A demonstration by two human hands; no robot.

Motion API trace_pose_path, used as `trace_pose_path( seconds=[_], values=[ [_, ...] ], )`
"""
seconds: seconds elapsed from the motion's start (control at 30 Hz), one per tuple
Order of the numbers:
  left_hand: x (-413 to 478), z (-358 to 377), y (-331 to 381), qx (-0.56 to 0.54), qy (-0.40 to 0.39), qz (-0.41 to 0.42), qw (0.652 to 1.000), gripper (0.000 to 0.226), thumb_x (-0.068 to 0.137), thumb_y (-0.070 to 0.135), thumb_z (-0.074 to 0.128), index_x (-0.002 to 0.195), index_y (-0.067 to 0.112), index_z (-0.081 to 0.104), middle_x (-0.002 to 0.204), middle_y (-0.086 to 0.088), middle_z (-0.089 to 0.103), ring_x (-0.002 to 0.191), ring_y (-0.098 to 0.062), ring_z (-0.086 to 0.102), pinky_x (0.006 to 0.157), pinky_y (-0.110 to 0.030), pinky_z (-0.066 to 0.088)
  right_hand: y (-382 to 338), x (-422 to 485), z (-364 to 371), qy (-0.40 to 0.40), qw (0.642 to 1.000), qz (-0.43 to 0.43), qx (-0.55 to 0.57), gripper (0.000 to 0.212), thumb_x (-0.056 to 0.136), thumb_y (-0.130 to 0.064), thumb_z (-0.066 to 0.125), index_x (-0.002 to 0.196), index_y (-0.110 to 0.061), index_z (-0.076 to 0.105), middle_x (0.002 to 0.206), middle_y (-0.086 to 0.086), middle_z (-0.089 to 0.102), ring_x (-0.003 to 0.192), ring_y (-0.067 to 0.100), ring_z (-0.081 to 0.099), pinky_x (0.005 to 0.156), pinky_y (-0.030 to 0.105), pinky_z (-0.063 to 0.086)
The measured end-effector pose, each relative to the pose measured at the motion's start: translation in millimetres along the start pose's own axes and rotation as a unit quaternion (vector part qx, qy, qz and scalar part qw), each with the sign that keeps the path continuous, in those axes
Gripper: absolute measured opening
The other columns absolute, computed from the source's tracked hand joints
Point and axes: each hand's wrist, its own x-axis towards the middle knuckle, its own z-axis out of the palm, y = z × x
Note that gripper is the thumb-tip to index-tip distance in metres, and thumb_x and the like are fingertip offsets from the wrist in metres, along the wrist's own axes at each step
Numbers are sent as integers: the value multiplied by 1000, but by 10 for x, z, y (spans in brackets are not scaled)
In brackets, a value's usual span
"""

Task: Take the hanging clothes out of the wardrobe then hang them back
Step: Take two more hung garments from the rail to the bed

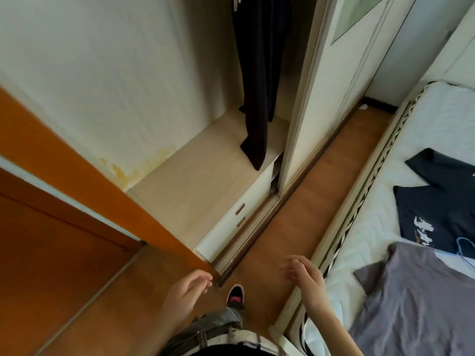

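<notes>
Trousers [258,80] hanging vertically, hems downward

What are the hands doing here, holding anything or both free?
Left hand: open, fingers loosely curled, holding nothing.
Right hand: open, fingers relaxed, holding nothing.

**Where things lie around me**

The wardrobe [205,170] stands ahead to my left, with a garment [259,86] hanging inside and drawers [239,214] below. Its sliding door [313,98] is right of the opening. The floor [295,214] runs between wardrobe and bed [380,217]. On the bed, at my right, the near shirt [411,304] seems to overlap the far shirt [437,214]. My left hand [185,291] and right hand [308,278] hover apart, my shoe [235,295] between them.
</notes>
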Motion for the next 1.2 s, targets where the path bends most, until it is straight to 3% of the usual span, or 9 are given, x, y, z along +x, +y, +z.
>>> trace_pose_path(
  seconds=[0.2, 0.3, 0.43, 0.6, 0.77, 0.9, 1.07, 1.13, 1.2],
  values=[
    [778, -174, 694, -12, -18, 87, 996, 21, 102, 23, 49, 96, 24, 69, 93, 14, 69, 92, -7, 66, 89, -34, 55, -230, 463, 171, 28, 999, 11, 24, 27, 100, -4, 44, 95, -2, 70, 82, 20, 72, 75, 27, 69, 64, 28, 56],
    [1102, -193, 982, -37, -14, 116, 992, 23, 99, 33, 47, 98, 26, 69, 93, 10, 70, 93, -10, 67, 88, -34, 56, -308, 629, 102, 37, 998, 23, 35, 26, 100, -3, 43, 97, 3, 69, 82, 25, 70, 73, 27, 68, 64, 29, 57],
    [1498, -158, 1267, -66, 0, 133, 989, 29, 93, 39, 46, 97, 24, 70, 91, 5, 71, 92, -14, 68, 88, -35, 55, -375, 985, -107, 47, 998, 37, 22, 27, 100, -3, 43, 95, 3, 69, 80, 21, 72, 71, 28, 69, 65, 28, 57],
    [2090, 11, 1610, -92, 46, 113, 988, 26, 89, 47, 46, 91, 34, 68, 92, 6, 71, 92, -13, 67, 85, -29, 53, -627, 1816, -439, 35, 998, 48, -9, 29, 100, -3, 43, 92, 1, 70, 77, 16, 73, 70, 26, 68, 63, 27, 56],
    [2533, 278, 1943, -132, 130, 27, 982, 32, 102, 15, 47, 84, 31, 69, 90, 9, 71, 86, -5, 67, 86, -31, 54, -1305, 2868, -661, -39, 998, 42, -36, 27, 99, -3, 44, 91, 2, 69, 71, 14, 70, 68, 26, 65, 61, 26, 56],
    [2659, 398, 2158, -186, 198, -9, 962, 31, 103, 11, 45, 90, 20, 71, 91, 6, 72, 85, -11, 67, 87, -36, 54, -1947, 3480, -646, -126, 990, 7, -70, 30, 100, -2, 40, 92, -1, 68, 76, 17, 69, 66, 22, 68, 61, 24, 56],
    [2835, 243, 2458, -242, 296, 19, 924, 29, 101, 0, 45, 93, 9, 71, 87, 2, 74, 94, -31, 67, 75, -15, 53, -2842, 3894, -264, -230, 965, -72, -103, 31, 99, 1, 39, 96, -3, 69, 89, 22, 70, 84, 34, 67, 76, 34, 56],
    [2955, -16, 2785, -249, 324, 62, 910, 35, 98, -3, 48, 85, 15, 75, 81, -3, 73, 86, -24, 67, 73, -13, 52, -3377, 3934, -25, -237, 953, -152, -109, 33, 99, 1, 40, 94, -10, 71, 87, 14, 72, 85, 28, 69, 78, 33, 56],
    [3043, -385, 3250, -225, 347, 144, 899, 22, 95, 15, 58, 84, 22, 75, 81, -3, 71, 78, -11, 64, 74, -13, 51, -4007, 3871, 215, -241, 935, -242, -95, 31, 98, -1, 43, 96, -12, 72, 88, 10, 72, 86, 24, 70, 80, 32, 57]
  ],
)
